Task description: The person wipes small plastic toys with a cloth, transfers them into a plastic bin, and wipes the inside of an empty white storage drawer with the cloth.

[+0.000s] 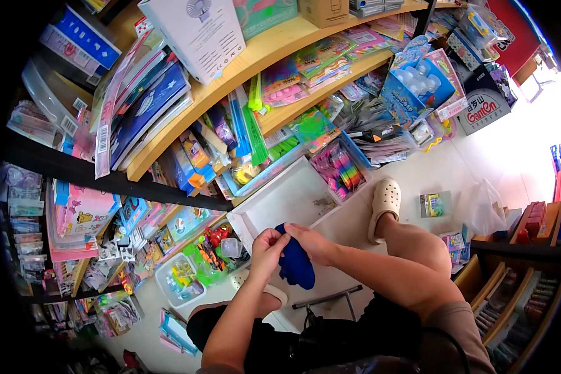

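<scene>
A dark blue, soft-looking item (298, 265) hangs between my two hands, just below the middle of the view. My left hand (269, 248) pinches its upper left edge. My right hand (310, 244) holds its top from the right, with the fingertips of both hands close together. The fingers hide the top of the item. Behind it, a white tray (283, 198) lies at the foot of the shelves, bare except for small bits at its right end.
Crowded wooden shelves (243, 65) curve across the back and left. A blue bin (338, 167) of colourful goods adjoins the tray. A small white basket (179, 280) stands left of my legs. A clear plastic bag (483, 209) and drawers (511, 305) are at the right.
</scene>
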Demonstrator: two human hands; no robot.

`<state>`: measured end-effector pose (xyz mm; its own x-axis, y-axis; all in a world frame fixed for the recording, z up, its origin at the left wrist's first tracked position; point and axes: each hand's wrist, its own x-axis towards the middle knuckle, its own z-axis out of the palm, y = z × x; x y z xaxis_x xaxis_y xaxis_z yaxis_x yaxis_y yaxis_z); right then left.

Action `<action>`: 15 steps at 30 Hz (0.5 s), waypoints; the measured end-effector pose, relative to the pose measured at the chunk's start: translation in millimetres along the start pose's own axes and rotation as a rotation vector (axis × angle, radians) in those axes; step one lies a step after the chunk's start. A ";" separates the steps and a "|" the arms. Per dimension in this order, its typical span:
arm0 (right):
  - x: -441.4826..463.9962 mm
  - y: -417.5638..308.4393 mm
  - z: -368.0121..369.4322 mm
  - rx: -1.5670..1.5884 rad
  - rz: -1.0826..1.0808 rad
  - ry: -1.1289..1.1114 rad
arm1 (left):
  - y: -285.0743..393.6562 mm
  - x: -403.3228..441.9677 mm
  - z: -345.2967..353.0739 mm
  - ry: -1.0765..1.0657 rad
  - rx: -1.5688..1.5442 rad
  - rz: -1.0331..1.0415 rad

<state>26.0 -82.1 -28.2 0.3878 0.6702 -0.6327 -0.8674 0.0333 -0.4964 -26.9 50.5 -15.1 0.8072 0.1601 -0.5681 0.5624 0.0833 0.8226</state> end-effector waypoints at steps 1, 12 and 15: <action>-4.9 -1.2 3.5 -0.025 -0.004 -0.005 | -5.5 2.0 -1.8 0.028 0.016 0.020; 1.0 23.5 -15.4 -0.218 0.209 -0.027 | -36.3 0.8 -9.3 -0.275 0.235 0.061; 10.0 26.8 -38.6 -0.464 0.189 0.063 | -43.1 -15.2 3.7 -0.485 0.296 0.039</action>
<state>18.6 -103.1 -70.8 0.2678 0.5865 -0.7644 -0.7000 -0.4268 -0.5726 -62.7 40.8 -42.0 0.7790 -0.3184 -0.5402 0.5001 -0.2042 0.8415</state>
